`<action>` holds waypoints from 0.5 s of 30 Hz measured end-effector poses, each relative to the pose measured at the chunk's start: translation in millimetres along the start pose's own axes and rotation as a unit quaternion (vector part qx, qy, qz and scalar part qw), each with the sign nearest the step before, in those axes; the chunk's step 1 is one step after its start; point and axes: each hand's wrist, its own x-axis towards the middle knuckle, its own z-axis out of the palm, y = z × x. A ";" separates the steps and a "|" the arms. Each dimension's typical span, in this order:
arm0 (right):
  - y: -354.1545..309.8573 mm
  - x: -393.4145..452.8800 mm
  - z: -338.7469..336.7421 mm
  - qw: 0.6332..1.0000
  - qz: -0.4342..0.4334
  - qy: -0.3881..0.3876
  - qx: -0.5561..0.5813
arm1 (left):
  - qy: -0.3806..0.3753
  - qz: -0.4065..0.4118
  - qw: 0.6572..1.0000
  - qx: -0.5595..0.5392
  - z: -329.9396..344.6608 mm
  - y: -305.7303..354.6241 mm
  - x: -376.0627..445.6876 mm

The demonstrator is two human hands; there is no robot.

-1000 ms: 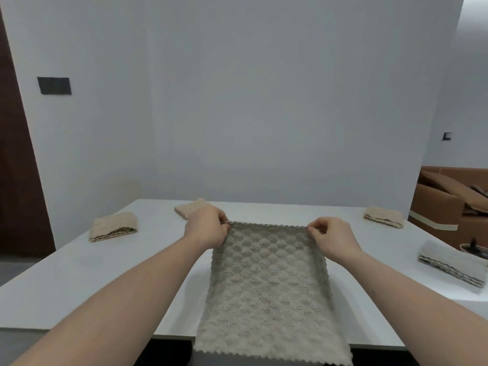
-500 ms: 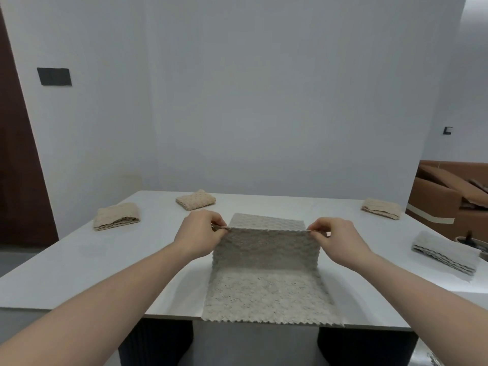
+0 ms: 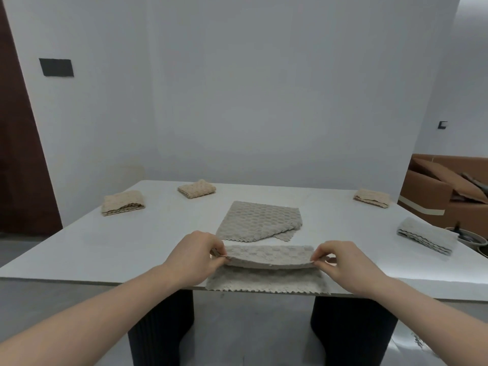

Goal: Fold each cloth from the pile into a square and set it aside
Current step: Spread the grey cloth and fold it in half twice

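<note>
A grey textured cloth point(image 3: 266, 280) lies at the near edge of the white table point(image 3: 79, 249), its far half folded back toward me. My left hand point(image 3: 196, 256) pinches the left corner of that raised flap. My right hand point(image 3: 343, 260) pinches the right corner. The flap hangs a little above the lower layer. Behind it lies another grey cloth point(image 3: 260, 223), spread flat with one corner doubled.
Folded beige cloths sit at the left point(image 3: 123, 202), the far left-centre point(image 3: 196, 189) and the far right point(image 3: 371, 197). A folded grey stack point(image 3: 425, 235) lies at the right edge. A brown cardboard box point(image 3: 438, 191) stands beyond the table on the right.
Both hands have drawn the cloth's far edge toward me and lower, so the flap now nearly covers the near half. The second grey cloth behind it has come into view.
</note>
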 end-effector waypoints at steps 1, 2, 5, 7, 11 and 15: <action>1.8 -4.1 2.0 1.000 -0.001 -0.005 -0.003 | -0.002 0.005 1.000 0.006 1.7 0.3 -2.9; 3.0 -8.0 3.7 1.000 -0.001 -0.009 -0.003 | -0.007 0.010 1.000 0.014 3.6 -0.1 -5.6; 5.3 -18.3 7.0 1.000 0.000 -0.025 -0.006 | -0.029 0.026 0.999 0.036 9.8 -2.9 -12.2; 6.0 -23.4 9.0 0.999 0.000 -0.031 -0.010 | -0.046 0.041 0.996 0.059 14.2 -4.6 -15.7; 7.9 -29.6 13.9 0.999 -0.005 -0.044 -0.018 | -0.061 0.063 0.992 0.090 20.9 -5.8 -19.9; 10.5 -33.3 21.2 0.999 -0.013 -0.045 -0.021 | -0.064 0.083 0.989 0.104 25.5 -7.3 -26.0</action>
